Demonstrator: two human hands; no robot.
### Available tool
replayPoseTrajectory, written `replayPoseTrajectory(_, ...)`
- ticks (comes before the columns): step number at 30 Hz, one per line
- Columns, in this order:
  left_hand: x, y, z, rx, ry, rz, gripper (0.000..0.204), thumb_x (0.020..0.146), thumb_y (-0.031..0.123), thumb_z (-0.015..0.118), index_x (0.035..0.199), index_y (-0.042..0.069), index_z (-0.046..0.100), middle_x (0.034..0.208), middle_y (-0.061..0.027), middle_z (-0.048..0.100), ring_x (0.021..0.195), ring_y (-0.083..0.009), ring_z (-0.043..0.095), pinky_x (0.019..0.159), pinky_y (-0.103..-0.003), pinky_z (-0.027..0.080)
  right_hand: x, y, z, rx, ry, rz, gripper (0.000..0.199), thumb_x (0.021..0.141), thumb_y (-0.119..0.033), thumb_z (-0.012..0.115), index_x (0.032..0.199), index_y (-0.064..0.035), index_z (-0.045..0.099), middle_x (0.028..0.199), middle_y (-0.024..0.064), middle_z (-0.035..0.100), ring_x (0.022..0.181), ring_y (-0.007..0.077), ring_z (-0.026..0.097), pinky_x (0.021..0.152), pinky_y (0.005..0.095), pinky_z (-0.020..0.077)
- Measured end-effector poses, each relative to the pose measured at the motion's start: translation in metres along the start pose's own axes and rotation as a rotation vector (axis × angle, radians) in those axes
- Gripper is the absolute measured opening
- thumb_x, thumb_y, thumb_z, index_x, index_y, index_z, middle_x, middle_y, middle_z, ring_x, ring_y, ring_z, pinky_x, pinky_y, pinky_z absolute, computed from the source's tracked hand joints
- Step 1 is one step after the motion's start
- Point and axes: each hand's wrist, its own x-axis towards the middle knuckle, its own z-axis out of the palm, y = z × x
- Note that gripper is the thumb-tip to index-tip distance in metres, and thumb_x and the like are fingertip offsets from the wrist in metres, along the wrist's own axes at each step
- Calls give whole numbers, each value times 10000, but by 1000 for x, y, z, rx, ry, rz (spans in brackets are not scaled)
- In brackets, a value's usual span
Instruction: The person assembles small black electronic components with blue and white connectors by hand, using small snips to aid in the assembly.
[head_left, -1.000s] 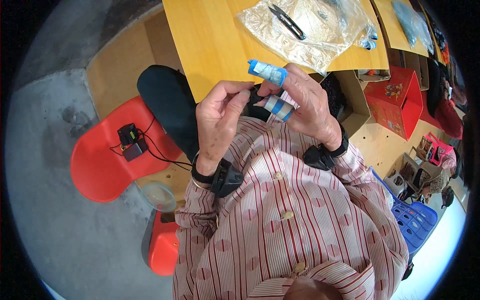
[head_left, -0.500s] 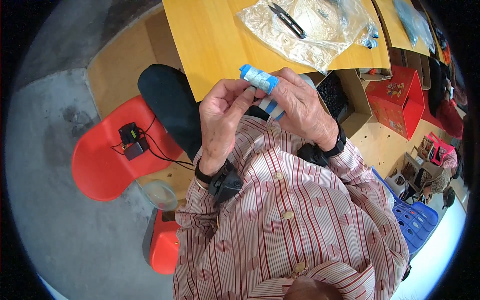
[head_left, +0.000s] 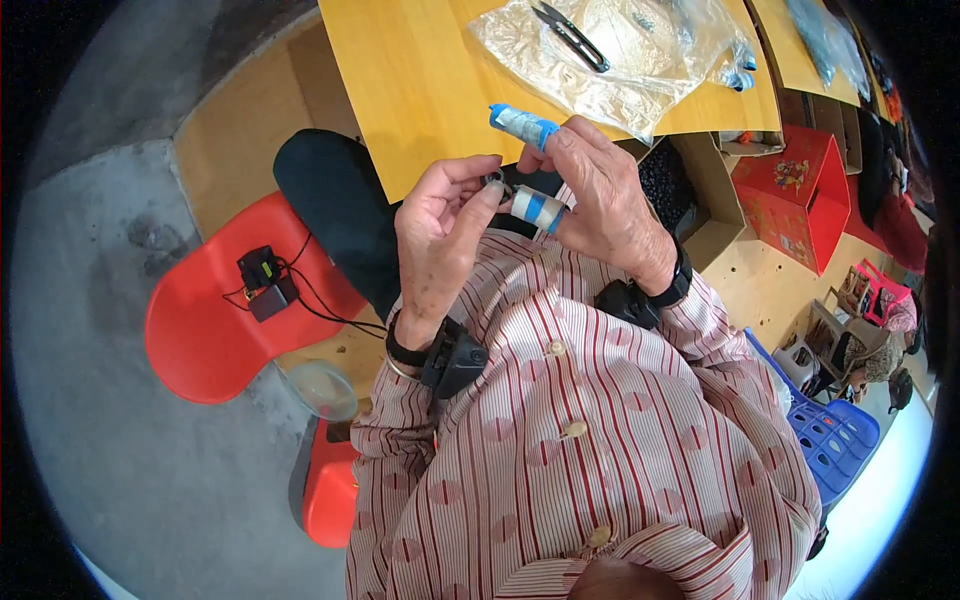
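Blue-taped fingers (head_left: 540, 208) of the right hand (head_left: 610, 205) meet the left hand (head_left: 445, 215) just above the person's chest, and between their tips sits a small grey metal piece (head_left: 494, 181), too small to make out further. Both hands are closed on it in a pinch — the left with thumb and forefinger, the right from the other side, one taped finger (head_left: 522, 124) sticking up free. A judgement only: the piece is tiny and held over the lap, so a slack pinch or slippery tape could let it drop to the floor and be lost. Ahead lies a yellow wooden table (head_left: 420, 80) with a crinkled clear plastic bag (head_left: 600, 60) and black snips (head_left: 572, 24) on it. Around are a red chair (head_left: 200, 330) carrying a small black device (head_left: 262, 280), a grey concrete floor, a red box (head_left: 795, 190) and a blue crate (head_left: 835, 440).
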Motion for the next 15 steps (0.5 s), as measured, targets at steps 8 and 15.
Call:
replayPoseTrajectory(8,2,1,-2,-63,18,-46,245,881,2,559,1110,-80,532,990,-111,606,864,-117,592,797,-246,502,2,0,-3,-33,-68,16,536,641,-212,771,1077,-14,530,819,56,584,729,237,561,620,338,490)
replayPoseTrajectory(15,3,-2,-4,19,-8,-2,239,886,10,556,1113,-62,539,989,-97,607,843,-87,574,698,-215,496,3,2,-3,-30,-139,64,779,585,-407,808,1203,-23,528,844,55,579,771,213,574,676,324,509)
